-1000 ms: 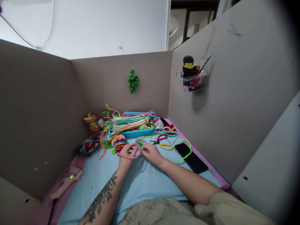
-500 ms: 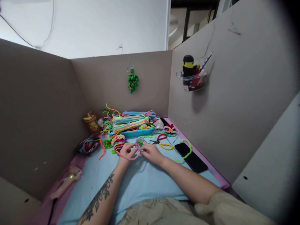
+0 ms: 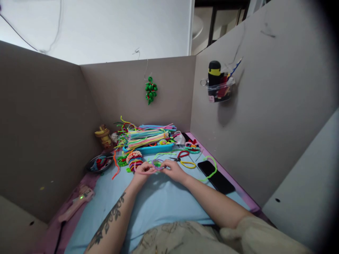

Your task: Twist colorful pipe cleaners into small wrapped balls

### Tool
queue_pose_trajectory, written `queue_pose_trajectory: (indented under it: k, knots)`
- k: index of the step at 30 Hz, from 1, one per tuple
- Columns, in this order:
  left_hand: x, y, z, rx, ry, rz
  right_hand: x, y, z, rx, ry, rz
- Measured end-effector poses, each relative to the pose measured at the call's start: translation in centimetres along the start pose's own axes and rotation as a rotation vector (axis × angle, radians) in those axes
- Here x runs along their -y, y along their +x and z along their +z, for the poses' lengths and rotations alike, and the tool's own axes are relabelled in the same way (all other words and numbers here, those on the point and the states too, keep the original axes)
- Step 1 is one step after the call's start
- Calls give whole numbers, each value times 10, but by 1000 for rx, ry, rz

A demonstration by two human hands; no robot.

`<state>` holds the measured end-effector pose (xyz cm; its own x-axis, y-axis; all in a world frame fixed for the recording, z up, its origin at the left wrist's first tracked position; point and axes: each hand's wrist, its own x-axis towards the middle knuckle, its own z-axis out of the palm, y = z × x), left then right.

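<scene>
Both hands pinch one pink pipe cleaner (image 3: 155,169) low over the desk (image 3: 159,201): left hand (image 3: 141,170) and right hand (image 3: 172,170) should grip close together, keeping the bend tight.

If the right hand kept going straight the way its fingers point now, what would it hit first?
The right hand points left along the table, toward the left hand. First in line is the pink pipe cleaner both hands pinch, then the left hand's fingertips right behind it. Depth is hard to judge, but they look nearly touching.
</scene>
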<state>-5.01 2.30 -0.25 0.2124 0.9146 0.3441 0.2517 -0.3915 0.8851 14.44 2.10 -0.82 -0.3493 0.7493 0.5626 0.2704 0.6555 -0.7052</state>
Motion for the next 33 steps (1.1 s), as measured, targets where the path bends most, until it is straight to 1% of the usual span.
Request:
queue_pose_trajectory:
  k: [3,6,8,10,12,13,16,17,19,21,23,25,28,31,33]
  knots:
    - [-5,-3,4,-4,-103,-37,2,1,0,32,30,4]
    - [-5,-3,7,-24,-203,-98,2,2,1,38,45,11]
    - [-3,-3,10,-65,-243,-149,1,3,2,10,30,50]
    - [-3,-3,12,-134,-256,-177,0,4,3,-24,1,107]
    - [-5,-4,14,-179,-270,-162,-1,4,2,-39,-22,146]
    - [-6,-4,15,-181,-280,-146,-2,5,2,-40,-26,156]
    - [-7,-5,15,-134,-283,-134,-2,5,2,-41,-13,186]
    - [-7,-5,14,-134,-289,-150,-3,6,1,-43,12,208]
    - [-5,-3,12,-182,-387,-221,-6,6,2,-51,129,271]
    - [-2,0,10,-245,-538,-294,-10,7,3,-61,332,331]
    - [-2,1,8,-276,-641,-344,-13,7,4,-65,540,369]
    - [-4,1,7,-249,-707,-387,-14,7,4,-67,684,400]
    - [-10,-3,8,-122,-824,-440,-10,7,2,-64,835,456]
    - [-16,-7,9,-14,-865,-423,-3,7,-2,-50,956,491]
    - [-18,-7,10,-7,-845,-401,-2,7,-3,-45,997,502]
